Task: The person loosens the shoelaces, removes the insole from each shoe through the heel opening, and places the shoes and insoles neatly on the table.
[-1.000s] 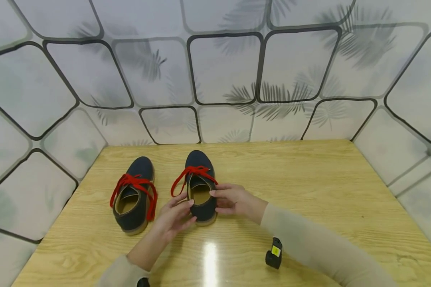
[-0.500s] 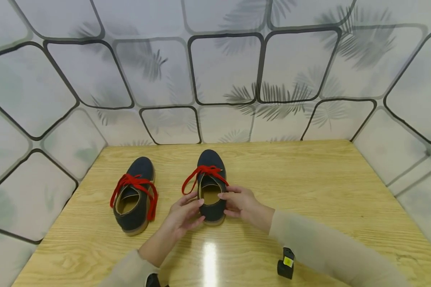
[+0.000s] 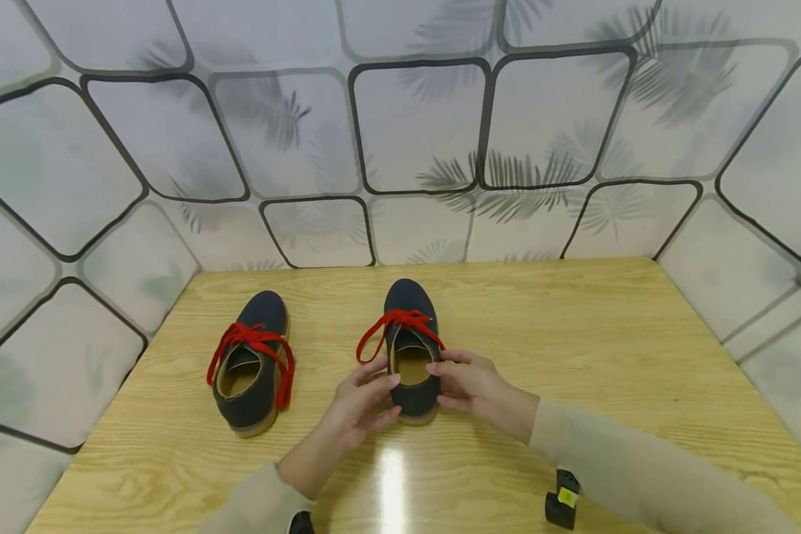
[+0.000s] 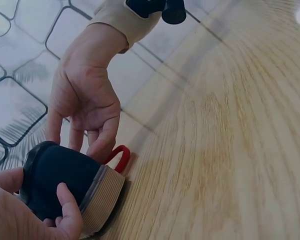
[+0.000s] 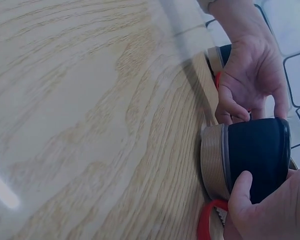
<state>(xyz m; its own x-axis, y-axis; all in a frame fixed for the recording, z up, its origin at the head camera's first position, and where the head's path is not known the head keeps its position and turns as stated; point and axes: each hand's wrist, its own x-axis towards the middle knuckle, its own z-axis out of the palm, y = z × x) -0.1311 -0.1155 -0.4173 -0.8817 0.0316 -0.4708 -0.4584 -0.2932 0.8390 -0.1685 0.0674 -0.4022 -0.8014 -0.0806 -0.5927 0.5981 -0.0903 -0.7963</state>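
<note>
A navy shoe (image 3: 410,297) with red laces and a tan sole stands on the wooden table, toe pointing away. My left hand (image 3: 363,404) grips the left side of its heel, thumb at the collar. On the opposite side my right hand (image 3: 477,386) holds the heel, with the thumb over the opening's edge. In the left wrist view the dark heel (image 4: 65,172) lies between both hands. The right wrist view shows the ridged sole (image 5: 215,162) down at the tabletop and a red lace loop (image 5: 205,222) beside it.
A matching navy shoe (image 3: 248,363) with red laces stands to the left, angled slightly. Patterned fabric walls (image 3: 420,126) rise behind and at both sides of the table (image 3: 574,326). A black wrist device (image 3: 563,498) hangs under the right sleeve.
Both hands have moved the held shoe to the right across the table, widening the gap to the other shoe. The left shoe has stayed in place.
</note>
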